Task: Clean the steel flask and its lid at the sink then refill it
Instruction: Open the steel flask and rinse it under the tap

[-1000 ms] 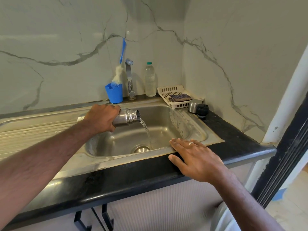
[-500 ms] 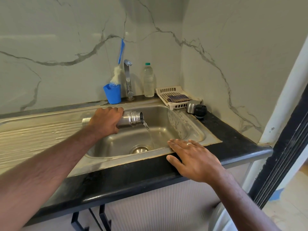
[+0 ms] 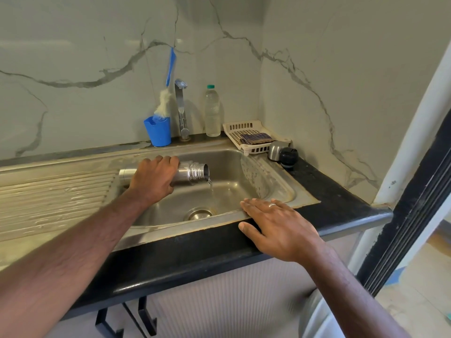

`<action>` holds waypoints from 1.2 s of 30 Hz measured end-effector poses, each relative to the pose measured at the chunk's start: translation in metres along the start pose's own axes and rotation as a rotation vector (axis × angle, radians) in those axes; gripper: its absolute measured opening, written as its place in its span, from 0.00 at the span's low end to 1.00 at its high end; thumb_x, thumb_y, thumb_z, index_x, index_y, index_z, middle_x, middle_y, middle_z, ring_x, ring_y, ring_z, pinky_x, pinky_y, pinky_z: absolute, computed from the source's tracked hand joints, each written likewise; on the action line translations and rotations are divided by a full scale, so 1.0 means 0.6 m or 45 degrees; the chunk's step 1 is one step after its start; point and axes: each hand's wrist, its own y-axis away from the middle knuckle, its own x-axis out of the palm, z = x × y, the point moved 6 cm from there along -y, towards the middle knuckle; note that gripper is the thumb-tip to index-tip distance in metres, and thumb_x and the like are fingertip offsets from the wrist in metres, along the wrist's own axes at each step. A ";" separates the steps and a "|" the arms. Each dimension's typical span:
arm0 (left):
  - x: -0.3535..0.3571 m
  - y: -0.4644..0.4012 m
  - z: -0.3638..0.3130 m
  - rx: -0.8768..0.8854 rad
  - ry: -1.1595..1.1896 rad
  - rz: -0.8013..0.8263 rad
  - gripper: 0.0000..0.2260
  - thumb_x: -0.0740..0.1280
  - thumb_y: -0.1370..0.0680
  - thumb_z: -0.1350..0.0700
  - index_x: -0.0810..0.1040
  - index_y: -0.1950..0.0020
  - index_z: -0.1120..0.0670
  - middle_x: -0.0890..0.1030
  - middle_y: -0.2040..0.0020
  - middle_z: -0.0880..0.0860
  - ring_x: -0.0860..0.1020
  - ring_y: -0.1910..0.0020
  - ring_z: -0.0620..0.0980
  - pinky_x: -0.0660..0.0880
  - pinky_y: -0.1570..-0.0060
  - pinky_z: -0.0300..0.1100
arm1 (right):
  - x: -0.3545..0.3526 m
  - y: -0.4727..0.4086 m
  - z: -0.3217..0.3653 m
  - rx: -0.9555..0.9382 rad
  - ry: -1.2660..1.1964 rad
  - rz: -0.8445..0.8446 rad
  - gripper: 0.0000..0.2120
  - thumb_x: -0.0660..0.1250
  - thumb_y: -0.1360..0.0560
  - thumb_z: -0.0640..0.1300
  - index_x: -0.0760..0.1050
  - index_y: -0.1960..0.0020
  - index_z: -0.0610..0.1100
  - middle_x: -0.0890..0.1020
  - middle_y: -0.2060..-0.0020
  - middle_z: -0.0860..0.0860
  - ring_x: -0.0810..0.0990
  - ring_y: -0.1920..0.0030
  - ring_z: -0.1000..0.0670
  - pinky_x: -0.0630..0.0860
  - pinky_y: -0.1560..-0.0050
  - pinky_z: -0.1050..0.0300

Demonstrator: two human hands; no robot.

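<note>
My left hand grips the steel flask around its middle, holding it on its side over the sink basin, mouth to the right. A thin trickle of water falls from the mouth. My right hand rests flat with straight fingers on the sink's front rim and the black counter edge. The flask's steel cup lid and its black stopper sit on the counter at the basin's right rear corner.
At the back stand a tap, a blue cup with a bottle brush, and a clear plastic water bottle. A cream basket holds a checked cloth. A ribbed drainboard lies left; a dark door frame stands right.
The stream from the flask has thinned from a full pour to a trickle. Both hands have kept their places.
</note>
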 end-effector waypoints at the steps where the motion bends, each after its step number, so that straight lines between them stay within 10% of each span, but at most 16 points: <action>1: 0.002 0.000 -0.001 -0.005 0.011 0.000 0.25 0.77 0.30 0.49 0.73 0.38 0.55 0.82 0.45 0.54 0.80 0.49 0.54 0.73 0.56 0.47 | 0.000 0.000 0.000 0.000 0.000 -0.001 0.31 0.46 0.17 0.64 0.54 0.18 0.51 0.60 0.20 0.54 0.56 0.20 0.54 0.50 0.20 0.51; 36: 0.024 0.021 -0.001 -0.057 0.171 -0.065 0.28 0.82 0.38 0.57 0.76 0.43 0.60 0.83 0.50 0.61 0.81 0.53 0.62 0.76 0.55 0.55 | -0.001 0.000 0.001 0.003 -0.012 -0.005 0.31 0.47 0.17 0.63 0.55 0.19 0.50 0.61 0.20 0.53 0.58 0.21 0.53 0.52 0.21 0.51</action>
